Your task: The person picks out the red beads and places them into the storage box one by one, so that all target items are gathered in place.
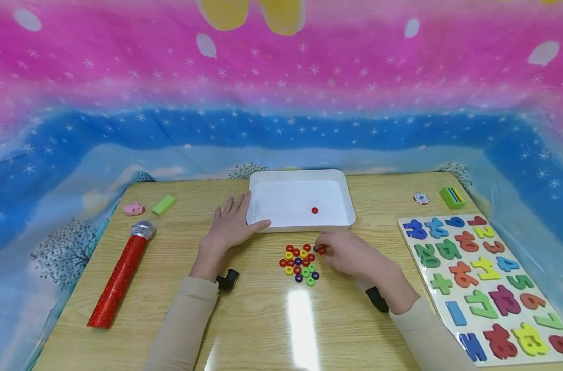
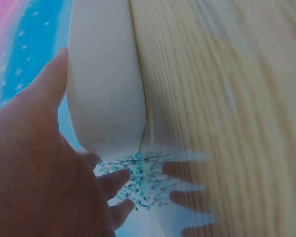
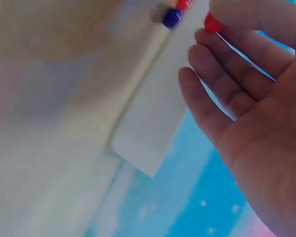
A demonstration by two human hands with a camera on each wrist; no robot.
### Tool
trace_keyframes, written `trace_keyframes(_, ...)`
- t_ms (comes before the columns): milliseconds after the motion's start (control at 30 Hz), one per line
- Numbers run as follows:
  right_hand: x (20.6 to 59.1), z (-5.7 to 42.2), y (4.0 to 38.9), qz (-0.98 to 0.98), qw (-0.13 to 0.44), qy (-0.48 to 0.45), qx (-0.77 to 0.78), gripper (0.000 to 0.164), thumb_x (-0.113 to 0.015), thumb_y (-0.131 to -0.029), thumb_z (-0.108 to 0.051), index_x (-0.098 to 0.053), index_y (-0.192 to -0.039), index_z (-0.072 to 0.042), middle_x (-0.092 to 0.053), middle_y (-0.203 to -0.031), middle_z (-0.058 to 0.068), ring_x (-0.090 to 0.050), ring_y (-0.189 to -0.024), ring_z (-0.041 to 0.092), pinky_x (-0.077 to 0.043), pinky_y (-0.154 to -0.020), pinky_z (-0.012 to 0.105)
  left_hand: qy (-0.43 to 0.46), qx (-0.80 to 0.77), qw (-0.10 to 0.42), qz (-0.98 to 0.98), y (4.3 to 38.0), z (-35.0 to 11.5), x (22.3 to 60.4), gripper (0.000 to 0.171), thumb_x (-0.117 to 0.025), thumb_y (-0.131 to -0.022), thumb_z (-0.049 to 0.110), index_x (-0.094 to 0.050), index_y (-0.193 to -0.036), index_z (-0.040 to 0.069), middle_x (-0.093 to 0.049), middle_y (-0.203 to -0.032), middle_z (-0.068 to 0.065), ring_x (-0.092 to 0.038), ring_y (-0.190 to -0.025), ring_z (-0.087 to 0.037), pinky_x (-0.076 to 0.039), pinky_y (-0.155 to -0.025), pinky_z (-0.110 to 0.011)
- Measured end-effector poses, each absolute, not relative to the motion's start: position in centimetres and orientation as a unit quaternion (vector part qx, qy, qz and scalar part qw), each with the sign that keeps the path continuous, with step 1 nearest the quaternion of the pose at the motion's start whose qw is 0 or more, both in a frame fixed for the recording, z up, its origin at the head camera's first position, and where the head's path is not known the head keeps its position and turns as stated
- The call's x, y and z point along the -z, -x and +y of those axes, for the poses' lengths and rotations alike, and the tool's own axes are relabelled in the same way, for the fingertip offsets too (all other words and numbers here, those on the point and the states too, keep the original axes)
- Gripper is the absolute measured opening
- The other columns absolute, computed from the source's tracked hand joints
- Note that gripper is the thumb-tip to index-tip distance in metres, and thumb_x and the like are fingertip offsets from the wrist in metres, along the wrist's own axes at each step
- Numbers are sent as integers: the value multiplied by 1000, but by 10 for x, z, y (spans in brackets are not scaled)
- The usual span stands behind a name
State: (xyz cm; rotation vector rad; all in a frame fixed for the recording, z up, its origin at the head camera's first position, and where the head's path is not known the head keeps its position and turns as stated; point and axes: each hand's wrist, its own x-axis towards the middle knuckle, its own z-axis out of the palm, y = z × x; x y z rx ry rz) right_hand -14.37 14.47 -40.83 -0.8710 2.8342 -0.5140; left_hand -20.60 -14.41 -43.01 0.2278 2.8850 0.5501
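My right hand [image 1: 351, 252] pinches a red ring bead [image 3: 213, 22] between thumb and fingertip, low at the right side of a loose cluster of ring beads [image 1: 297, 261] in red, yellow, blue and green. Close to those fingertips is a dark blue bead [image 3: 172, 18]. My left hand [image 1: 230, 224] rests at the left front corner of a shallow white tray [image 1: 304, 228], fingers spread and straight along its side, thumb on the front rim. One red bead [image 1: 314, 210] lies inside the tray.
On the left are a red microphone [image 1: 123, 273], a toy pig [image 1: 134, 208] and a green block [image 1: 164, 205]. A number puzzle board [image 1: 441, 322] takes up the right, with a poker chip [image 1: 421, 198] and a striped green block [image 1: 452, 198] behind it. Patterned cloth surrounds the table.
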Motion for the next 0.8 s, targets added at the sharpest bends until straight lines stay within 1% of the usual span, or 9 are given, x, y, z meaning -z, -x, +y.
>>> trace_keyframes(100,399,145,157,940,44,280,190,17,-65,-83,-11,-70,-99,-13,-61,-92,-6,-56,-84,10,-50,-74,27,-75,-188,98,974,206,-144,429,103,-39,-73,83,4,-150,28,-6,-158,-7,-1,-146,-32,-2,-114,-61)
trace_keyframes(200,395,142,176,942,28,268,202,16,-66,-84,-12,-70,-99,-11,-61,-92,-3,-57,-85,15,-51,-75,30,-74,-184,100,975,206,-144,429,103,-38,-73,83,5,-149,29,-6,-158,-7,-1,-146,-31,-2,-114,-61)
trace_keyframes(300,396,138,196,943,15,255,212,17,-66,-84,-12,-70,-100,-9,-62,-92,0,-59,-86,19,-51,-77,32,-77,-182,100,975,206,-143,430,103,-38,-73,83,5,-149,29,-6,-158,-6,-1,-146,-32,-2,-114,-61)
trace_keyframes(433,405,126,221,944,4,247,219,17,-63,-85,-13,-70,-100,-7,-63,-92,3,-59,-86,19,-51,-78,33,-77,-186,96,975,206,-144,433,104,-37,-72,84,4,-150,28,-7,-158,-6,-1,-146,-31,-3,-114,-61)
trace_keyframes(633,420,113,244,952,12,231,201,17,-59,-86,-10,-72,-97,-9,-64,-94,4,-59,-90,20,-50,-82,36,-78,-188,92,975,209,-141,435,103,-34,-71,86,6,-149,31,-8,-158,-5,-2,-146,-30,-4,-114,-60)
trace_keyframes(700,425,110,248,955,17,230,188,17,-58,-86,-8,-72,-95,-11,-65,-94,4,-58,-90,21,-49,-80,35,-74,-184,94,976,210,-142,436,104,-33,-70,87,7,-148,33,-8,-158,-5,-1,-146,-30,-4,-115,-60)
trace_keyframes(800,430,105,251,956,18,239,172,18,-57,-85,-5,-73,-91,-12,-65,-91,3,-55,-87,20,-46,-74,33,-67,-180,97,977,210,-145,437,104,-32,-69,89,9,-147,34,-6,-158,-4,0,-146,-29,-4,-115,-59)
